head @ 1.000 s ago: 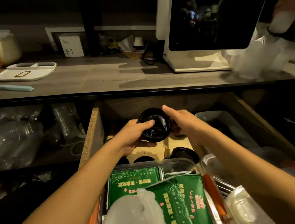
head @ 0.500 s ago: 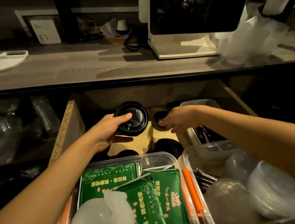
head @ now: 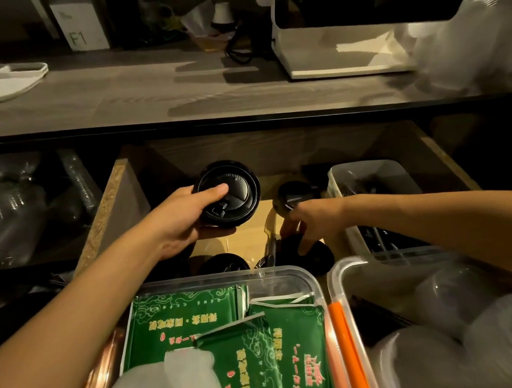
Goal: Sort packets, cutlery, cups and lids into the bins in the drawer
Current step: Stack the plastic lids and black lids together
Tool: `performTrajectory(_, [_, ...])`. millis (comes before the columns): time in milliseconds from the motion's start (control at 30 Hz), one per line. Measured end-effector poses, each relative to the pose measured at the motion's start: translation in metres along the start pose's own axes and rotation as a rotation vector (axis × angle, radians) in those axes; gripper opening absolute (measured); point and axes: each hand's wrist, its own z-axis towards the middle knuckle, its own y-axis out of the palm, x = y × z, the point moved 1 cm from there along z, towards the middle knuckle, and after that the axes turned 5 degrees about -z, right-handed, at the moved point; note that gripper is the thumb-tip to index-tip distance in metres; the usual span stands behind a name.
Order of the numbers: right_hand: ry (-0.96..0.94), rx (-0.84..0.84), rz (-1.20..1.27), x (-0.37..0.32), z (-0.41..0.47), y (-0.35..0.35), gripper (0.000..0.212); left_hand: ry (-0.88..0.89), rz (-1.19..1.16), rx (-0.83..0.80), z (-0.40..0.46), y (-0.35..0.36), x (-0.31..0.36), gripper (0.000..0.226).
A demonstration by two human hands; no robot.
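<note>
I see the left hand [head: 180, 222] gripping a stack of round black plastic lids [head: 228, 194] above the wooden drawer [head: 111, 208], right hand [head: 311, 219] reaching down to another black lid [head: 307, 256], grip unclear; the tilted stack could slip apart.

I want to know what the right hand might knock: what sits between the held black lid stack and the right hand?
In the head view, between the lid stack gripped by the left hand and the right hand: bare drawer floor and an upright divider.
</note>
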Motion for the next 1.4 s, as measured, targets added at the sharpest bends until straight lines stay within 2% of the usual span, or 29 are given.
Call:
performTrajectory(200, [-0.038,0.096,0.017,0.008,0.009,0.006,0.027,-0.043,0.036,0.019,0.005,-0.001,-0.002,0.011])
performTrajectory(300, [-0.051,0.234,0.075,0.008,0.004,-0.004,0.019,-0.026,0.032,0.015,0.003,0.0,-0.002,0.011])
performTrajectory(433, [-0.022,0.483,0.444,0.006,-0.01,-0.028,0.005,0.038,0.025,0.063,0.002,0.0,-0.001,0.019])
performTrajectory(600, [-0.059,0.849,0.86,-0.006,-0.029,-0.049,0.016,0.061,0.056,0.1,-0.002,0.001,0.001,0.017])
performTrajectory(700, [-0.08,0.943,1.022,-0.023,-0.033,-0.052,0.02,0.041,0.059,0.081,-0.004,0.006,0.002,0.016])
performTrajectory(867, [-0.032,0.889,1.044,-0.062,-0.021,-0.044,0.012,0.021,0.018,0.031,-0.007,0.008,0.008,0.036])
performTrajectory(933, [0.005,0.885,1.115,-0.073,-0.011,-0.04,0.01,0.028,0.03,0.006,-0.008,0.009,0.008,0.04])
performTrajectory(1033, [-0.024,0.902,1.099,-0.084,-0.001,-0.038,0.011,0.049,0.035,-0.024,-0.009,0.012,0.006,0.042])
performTrajectory(1200, [-0.071,0.848,1.085,-0.097,0.007,-0.03,0.023,0.065,0.024,-0.066,-0.011,0.011,0.006,0.015])
performTrajectory(1300, [-0.094,0.716,1.179,-0.094,0.009,-0.03,0.028,0.059,0.025,-0.071,-0.01,0.007,0.006,0.017])
performTrajectory(1400, [-0.104,0.561,1.374,-0.084,0.014,-0.033,0.036,0.107,0.031,0.062,-0.004,0.001,0.007,0.016])
